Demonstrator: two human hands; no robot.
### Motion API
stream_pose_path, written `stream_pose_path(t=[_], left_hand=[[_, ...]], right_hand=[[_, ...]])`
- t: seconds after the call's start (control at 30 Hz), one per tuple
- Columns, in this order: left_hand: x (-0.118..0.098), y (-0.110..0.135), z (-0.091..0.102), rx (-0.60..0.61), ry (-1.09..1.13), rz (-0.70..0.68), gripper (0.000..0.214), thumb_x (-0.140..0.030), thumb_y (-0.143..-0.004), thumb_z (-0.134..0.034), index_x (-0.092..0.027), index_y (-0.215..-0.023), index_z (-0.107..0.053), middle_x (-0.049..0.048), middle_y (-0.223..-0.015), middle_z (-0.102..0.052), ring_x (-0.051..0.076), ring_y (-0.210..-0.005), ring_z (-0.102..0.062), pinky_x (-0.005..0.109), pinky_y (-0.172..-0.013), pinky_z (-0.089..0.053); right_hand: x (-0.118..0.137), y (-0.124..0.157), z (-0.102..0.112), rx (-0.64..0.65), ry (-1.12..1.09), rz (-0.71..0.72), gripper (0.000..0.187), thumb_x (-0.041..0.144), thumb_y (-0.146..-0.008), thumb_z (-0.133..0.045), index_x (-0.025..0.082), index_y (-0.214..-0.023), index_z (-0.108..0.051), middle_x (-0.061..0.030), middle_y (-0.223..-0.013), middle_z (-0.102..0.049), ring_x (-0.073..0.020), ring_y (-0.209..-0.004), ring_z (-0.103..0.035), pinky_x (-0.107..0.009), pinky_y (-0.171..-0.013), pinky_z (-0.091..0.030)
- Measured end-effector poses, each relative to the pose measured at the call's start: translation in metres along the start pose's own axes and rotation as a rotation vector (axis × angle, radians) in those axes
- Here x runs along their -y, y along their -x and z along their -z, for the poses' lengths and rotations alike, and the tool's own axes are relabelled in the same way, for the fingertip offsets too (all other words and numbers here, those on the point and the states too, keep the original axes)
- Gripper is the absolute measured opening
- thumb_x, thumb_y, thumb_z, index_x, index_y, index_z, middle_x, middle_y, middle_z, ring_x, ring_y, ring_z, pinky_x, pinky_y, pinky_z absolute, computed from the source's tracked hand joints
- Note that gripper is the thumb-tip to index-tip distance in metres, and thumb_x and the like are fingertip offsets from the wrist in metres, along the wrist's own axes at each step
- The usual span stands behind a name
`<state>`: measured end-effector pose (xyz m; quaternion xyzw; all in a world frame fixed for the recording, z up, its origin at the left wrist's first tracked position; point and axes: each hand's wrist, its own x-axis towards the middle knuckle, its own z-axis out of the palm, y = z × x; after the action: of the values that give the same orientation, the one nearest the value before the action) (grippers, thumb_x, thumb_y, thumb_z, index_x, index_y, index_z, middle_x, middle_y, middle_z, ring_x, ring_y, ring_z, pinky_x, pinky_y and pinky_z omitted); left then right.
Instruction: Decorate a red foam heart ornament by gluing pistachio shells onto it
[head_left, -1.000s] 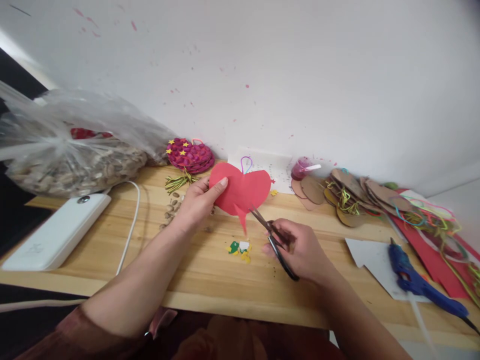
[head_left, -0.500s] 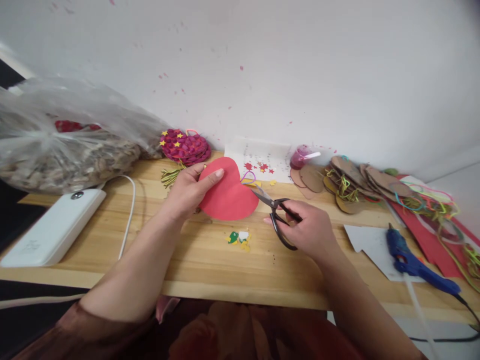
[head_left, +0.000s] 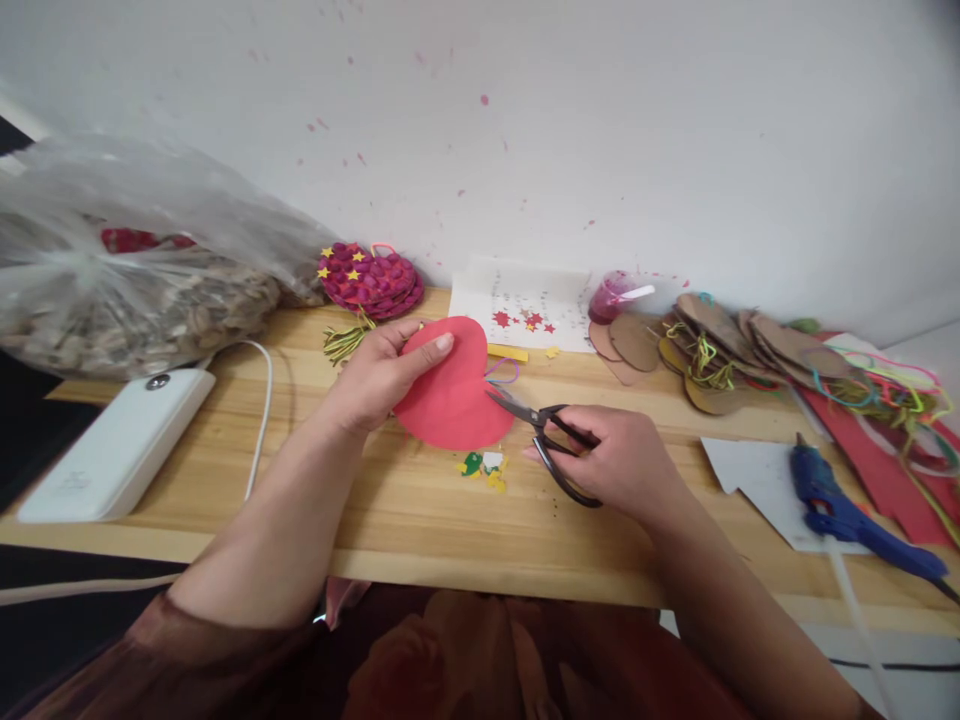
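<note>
My left hand (head_left: 379, 375) pinches a red paper shape (head_left: 454, 395), thumb on top, holding it just above the wooden table (head_left: 420, 520). My right hand (head_left: 619, 455) is closed round the black handles of a pair of scissors (head_left: 544, 432). The blades point left and meet the right edge of the red paper. A thin purple loop (head_left: 504, 372) shows at that edge. Small green, white and yellow scraps (head_left: 484, 467) lie on the table below the paper.
A clear bag of shells (head_left: 127, 270) and a white device with a cable (head_left: 112, 445) sit at left. A purple shell ornament (head_left: 369, 280), white star sheet (head_left: 525, 300), pink jar (head_left: 611, 295), cardboard hearts (head_left: 712, 350) line the wall. A blue glue gun (head_left: 855, 515) lies at right.
The red paper has been turned in my left hand, so a rounded lobe now shows instead of the heart with a hanging strip. The scissors moved up to its right edge.
</note>
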<state>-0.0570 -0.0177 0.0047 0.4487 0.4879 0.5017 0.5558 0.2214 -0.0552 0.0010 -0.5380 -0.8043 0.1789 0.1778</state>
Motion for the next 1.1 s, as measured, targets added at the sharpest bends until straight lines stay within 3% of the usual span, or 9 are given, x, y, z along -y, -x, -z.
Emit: stream_pose_path(t=[0.3,0.87,1.1], left_hand=[[-0.0029,-0.0002,-0.0021,-0.055,0.018,-0.021,0.045,-0.055,-0.065,-0.090,-0.019,-0.082,-0.070,0.0002,-0.070,-0.069,0.014,-0.054,-0.059,0.024,-0.050,-0.046],[-0.0021,0.0003,-0.0028,-0.015,0.025,0.061,0.045,-0.053,-0.065,-0.090,-0.019,-0.086,-0.071,0.0011,-0.069,-0.070,0.015,-0.053,-0.061,0.025,-0.048,-0.047],[-0.0032,0.0017,-0.0061,0.007,0.026,0.080,0.045,-0.054,-0.064,-0.091,-0.019,-0.084,-0.071,0.0024,-0.070,-0.072,0.015,-0.053,-0.062,0.025,-0.047,-0.048]], right_hand=[[0.0024,0.0008,0.0023,-0.024,-0.005,0.013,0.037,0.053,-0.082,-0.075,0.021,-0.068,-0.061,0.0033,-0.060,-0.056,-0.0114,-0.055,-0.044,-0.028,-0.056,-0.028],[0.0027,-0.0006,0.0037,-0.019,0.015,0.040,0.032,0.052,-0.081,-0.075,0.022,-0.073,-0.066,0.0016,-0.063,-0.060,-0.0129,-0.058,-0.046,-0.029,-0.058,-0.028],[0.0029,0.0000,0.0011,-0.016,0.025,0.031,0.039,0.049,-0.080,-0.075,0.021,-0.066,-0.053,0.0035,-0.060,-0.054,-0.0111,-0.055,-0.041,-0.028,-0.057,-0.026]])
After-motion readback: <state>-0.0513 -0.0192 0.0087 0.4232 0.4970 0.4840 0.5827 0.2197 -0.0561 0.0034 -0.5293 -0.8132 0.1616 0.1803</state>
